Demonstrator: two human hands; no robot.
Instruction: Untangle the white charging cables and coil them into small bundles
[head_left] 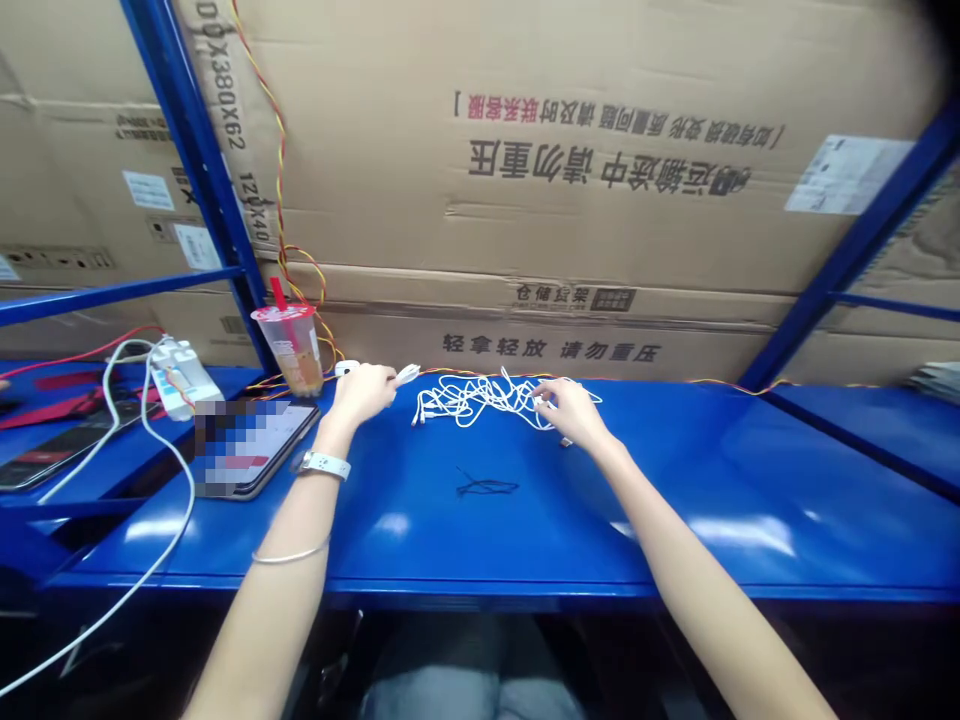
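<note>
My left hand (365, 392) is closed at the back left of the blue shelf, with a small folded bundle of white cable (407, 375) sticking out from its fingers. A loose tangle of thin white cables (469, 398) with small plugs lies to its right. At the right end of that tangle, my right hand (576, 412) pinches part of a white cable; a plug end shows under the palm. Just behind my left hand is a small white object (346, 368), partly hidden. Several thin black ties (487, 487) lie in front of the tangle.
On the left are a tablet (262, 455), a plastic drink cup with a red straw (292, 345) and a white power strip (184, 380) with its cord. Cardboard boxes (525, 230) stand behind the shelf (420, 540). Blue posts (847, 250) flank it; a twisted red-yellow wire runs along the back.
</note>
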